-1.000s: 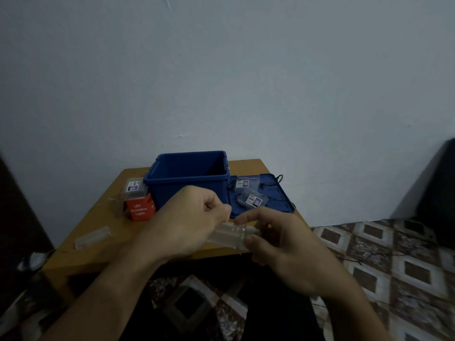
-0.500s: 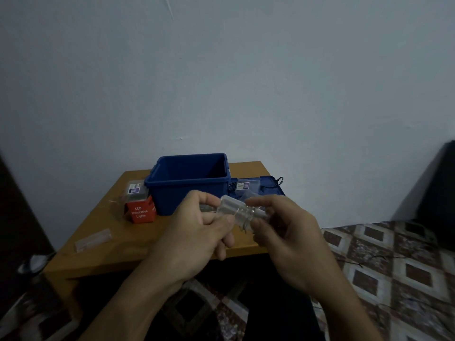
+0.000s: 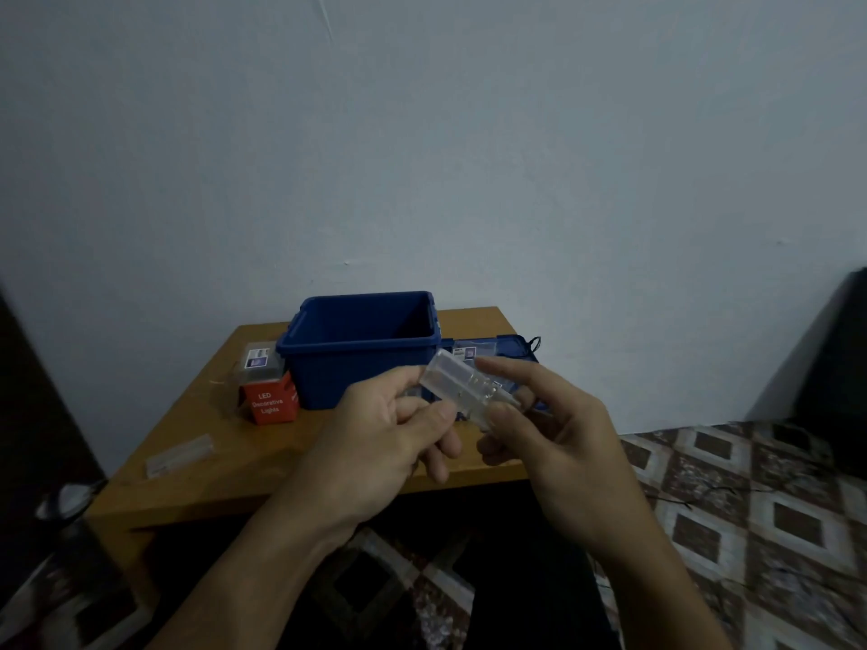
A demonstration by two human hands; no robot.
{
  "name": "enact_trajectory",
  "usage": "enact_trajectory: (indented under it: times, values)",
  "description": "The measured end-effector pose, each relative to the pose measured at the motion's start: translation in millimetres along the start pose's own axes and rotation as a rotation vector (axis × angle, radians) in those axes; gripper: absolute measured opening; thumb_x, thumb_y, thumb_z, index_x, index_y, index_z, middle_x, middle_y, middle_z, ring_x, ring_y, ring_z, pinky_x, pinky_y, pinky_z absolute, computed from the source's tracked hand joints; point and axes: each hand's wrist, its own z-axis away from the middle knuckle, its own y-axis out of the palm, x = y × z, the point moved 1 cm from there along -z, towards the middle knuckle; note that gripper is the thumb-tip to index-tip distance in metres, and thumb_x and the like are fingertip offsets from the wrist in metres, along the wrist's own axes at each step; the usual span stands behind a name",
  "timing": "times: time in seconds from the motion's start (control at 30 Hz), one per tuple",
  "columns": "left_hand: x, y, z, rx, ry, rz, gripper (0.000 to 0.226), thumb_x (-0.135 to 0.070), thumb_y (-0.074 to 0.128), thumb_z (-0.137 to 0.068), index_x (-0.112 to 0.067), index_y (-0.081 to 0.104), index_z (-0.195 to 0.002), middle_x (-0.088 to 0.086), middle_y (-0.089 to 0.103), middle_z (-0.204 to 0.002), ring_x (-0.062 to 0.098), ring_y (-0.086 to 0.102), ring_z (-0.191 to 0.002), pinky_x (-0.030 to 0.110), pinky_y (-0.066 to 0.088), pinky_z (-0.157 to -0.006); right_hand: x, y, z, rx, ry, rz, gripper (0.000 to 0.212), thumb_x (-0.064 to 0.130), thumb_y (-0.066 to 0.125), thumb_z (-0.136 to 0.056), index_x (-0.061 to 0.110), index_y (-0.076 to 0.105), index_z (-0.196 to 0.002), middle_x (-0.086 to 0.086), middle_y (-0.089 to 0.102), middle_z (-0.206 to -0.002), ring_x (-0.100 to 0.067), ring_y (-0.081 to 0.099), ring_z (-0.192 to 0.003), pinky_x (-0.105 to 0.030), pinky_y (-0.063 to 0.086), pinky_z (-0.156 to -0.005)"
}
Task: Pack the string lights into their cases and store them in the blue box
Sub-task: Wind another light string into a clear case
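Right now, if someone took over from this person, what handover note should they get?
Left hand pinches one end of the clear plastic light case; right hand grips the other end. The open blue plastic box stands on the wooden table, its floor hidden. One labelled clear case lies on the blue lid, another by the red cardboard carton. Done: nothing visibly boxed. Left: finish this case, store every case in the box.

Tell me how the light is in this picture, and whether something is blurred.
Head view: dim, bluish light, no glare, only soft shadows; the clear case between the left hand and right hand is fairly sharp, its contents hazy; the white print on the red box is readable; the floor tiles look smeared near the lower edge.
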Motion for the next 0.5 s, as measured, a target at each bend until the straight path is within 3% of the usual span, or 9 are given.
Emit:
enact_trajectory:
  times: [0.5]
  values:
    - [1.7,0.7,-3.3,-0.002,0.085,-0.034,0.038,-0.011,0.057,-0.098,-0.035,0.054,-0.128,0.005,0.07,-0.072,0.014,0.057,-0.055,0.016,0.043,-0.052,4.5,-6.2,-0.7,0.042,0.076,-0.155,0.027,0.008,0.061,-0.097,0.024,0.07,-0.117,-0.003,0.065,-0.08,-0.031,0.073,-0.075,-0.038,0.062,-0.069]
